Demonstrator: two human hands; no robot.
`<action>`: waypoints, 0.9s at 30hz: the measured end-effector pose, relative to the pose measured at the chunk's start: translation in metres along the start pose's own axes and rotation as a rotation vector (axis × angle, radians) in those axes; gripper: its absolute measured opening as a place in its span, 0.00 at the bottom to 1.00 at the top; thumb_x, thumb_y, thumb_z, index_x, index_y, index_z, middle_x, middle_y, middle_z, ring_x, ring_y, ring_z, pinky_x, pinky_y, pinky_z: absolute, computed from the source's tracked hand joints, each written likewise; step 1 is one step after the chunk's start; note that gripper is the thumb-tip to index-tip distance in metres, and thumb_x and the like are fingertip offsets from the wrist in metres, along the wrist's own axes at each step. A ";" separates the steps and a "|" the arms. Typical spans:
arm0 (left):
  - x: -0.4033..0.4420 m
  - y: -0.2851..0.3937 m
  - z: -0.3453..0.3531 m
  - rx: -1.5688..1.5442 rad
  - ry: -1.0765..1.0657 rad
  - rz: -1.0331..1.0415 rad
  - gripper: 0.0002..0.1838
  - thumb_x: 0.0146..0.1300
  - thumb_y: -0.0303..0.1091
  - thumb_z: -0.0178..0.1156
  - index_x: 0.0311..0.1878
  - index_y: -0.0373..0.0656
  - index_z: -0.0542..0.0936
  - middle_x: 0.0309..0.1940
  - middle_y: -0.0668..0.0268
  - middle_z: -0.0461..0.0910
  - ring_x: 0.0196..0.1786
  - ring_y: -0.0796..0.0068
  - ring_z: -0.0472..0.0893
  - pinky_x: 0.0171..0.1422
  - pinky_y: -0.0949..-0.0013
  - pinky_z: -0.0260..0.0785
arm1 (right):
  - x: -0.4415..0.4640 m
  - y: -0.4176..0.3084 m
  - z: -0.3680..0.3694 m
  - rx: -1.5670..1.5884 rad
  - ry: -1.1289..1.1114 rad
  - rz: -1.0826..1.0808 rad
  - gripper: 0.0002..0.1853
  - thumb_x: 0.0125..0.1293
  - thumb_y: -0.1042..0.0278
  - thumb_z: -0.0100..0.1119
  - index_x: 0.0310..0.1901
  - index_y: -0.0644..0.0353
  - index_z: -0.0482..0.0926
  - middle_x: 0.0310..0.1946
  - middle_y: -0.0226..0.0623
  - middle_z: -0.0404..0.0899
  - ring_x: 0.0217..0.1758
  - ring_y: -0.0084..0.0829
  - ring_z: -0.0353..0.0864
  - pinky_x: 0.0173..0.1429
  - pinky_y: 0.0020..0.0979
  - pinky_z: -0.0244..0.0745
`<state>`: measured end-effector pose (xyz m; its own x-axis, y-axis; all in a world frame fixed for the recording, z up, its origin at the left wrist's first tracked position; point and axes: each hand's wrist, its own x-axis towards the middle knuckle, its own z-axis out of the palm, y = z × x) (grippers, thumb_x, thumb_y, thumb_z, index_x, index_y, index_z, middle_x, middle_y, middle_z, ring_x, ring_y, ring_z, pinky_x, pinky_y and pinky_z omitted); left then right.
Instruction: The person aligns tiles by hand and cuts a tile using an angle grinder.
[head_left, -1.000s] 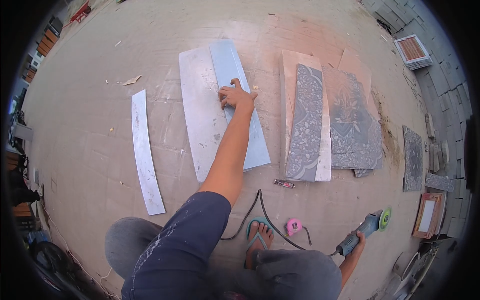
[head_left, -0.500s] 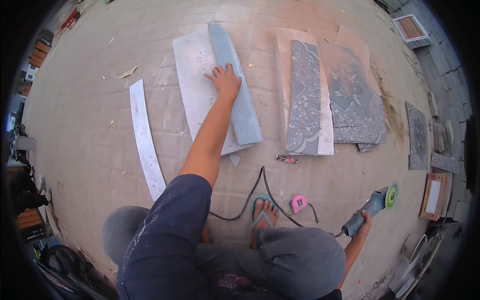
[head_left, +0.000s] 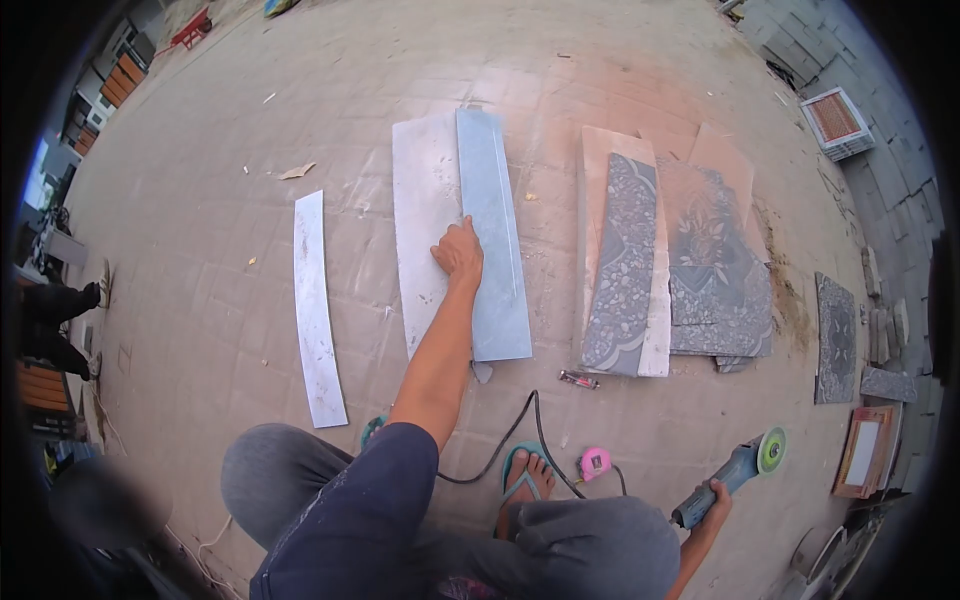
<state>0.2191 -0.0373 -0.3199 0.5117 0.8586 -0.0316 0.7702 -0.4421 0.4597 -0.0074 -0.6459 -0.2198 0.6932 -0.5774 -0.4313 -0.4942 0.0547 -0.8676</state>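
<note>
My left hand (head_left: pixel 459 251) has its fingers curled at the left edge of a blue-grey tile strip (head_left: pixel 495 290). Whether anything is between these fingers is hidden. The strip lies partly over a pale, wider slab (head_left: pixel 420 200) and runs nearly straight away from me, with a thin light line along its right side. Low at the right, my right hand (head_left: pixel 712 505) is wrapped round the body of a blue-grey angle grinder (head_left: pixel 735 470), whose green disc (head_left: pixel 771 451) points up and to the right.
A narrow pale strip (head_left: pixel 318 310) lies at the left. Patterned tiles (head_left: pixel 620 270) are stacked at the right. Near my foot are a black cord (head_left: pixel 505 437), a pink tape measure (head_left: pixel 595 463) and a small packet (head_left: pixel 578 380). A crate (head_left: pixel 838 122) stands by the block wall.
The blue-grey strip has turned from a slant to nearly straight. My left hand's spread fingers have curled in at its left edge. The view has shifted; the grinder is still in my right hand.
</note>
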 end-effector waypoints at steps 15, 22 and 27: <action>-0.067 -0.147 -0.072 0.090 0.065 0.652 0.34 0.59 0.60 0.64 0.62 0.46 0.75 0.62 0.52 0.73 0.68 0.54 0.68 0.72 0.39 0.53 | 0.008 -0.017 -0.007 -0.049 -0.010 -0.014 0.21 0.50 0.63 0.64 0.41 0.71 0.76 0.29 0.42 0.78 0.29 0.35 0.81 0.34 0.33 0.76; -0.129 -0.204 -0.054 0.086 0.026 0.878 0.42 0.49 0.60 0.70 0.69 0.62 0.73 0.74 0.57 0.63 0.77 0.52 0.58 0.75 0.35 0.51 | 0.015 -0.037 0.002 -0.086 -0.020 -0.109 0.22 0.51 0.64 0.64 0.44 0.70 0.74 0.29 0.42 0.78 0.29 0.35 0.81 0.34 0.33 0.77; -0.124 -0.211 -0.047 0.033 0.094 0.897 0.42 0.44 0.62 0.70 0.67 0.64 0.76 0.74 0.59 0.64 0.76 0.51 0.62 0.70 0.33 0.59 | 0.018 -0.049 0.003 -0.122 -0.067 -0.055 0.24 0.51 0.64 0.64 0.47 0.71 0.73 0.31 0.42 0.77 0.31 0.35 0.81 0.35 0.34 0.78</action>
<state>-0.0243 -0.0385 -0.3713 0.8932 0.2050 0.4001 0.1082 -0.9619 0.2511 0.0305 -0.6562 -0.1858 0.7524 -0.5211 -0.4030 -0.5120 -0.0775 -0.8555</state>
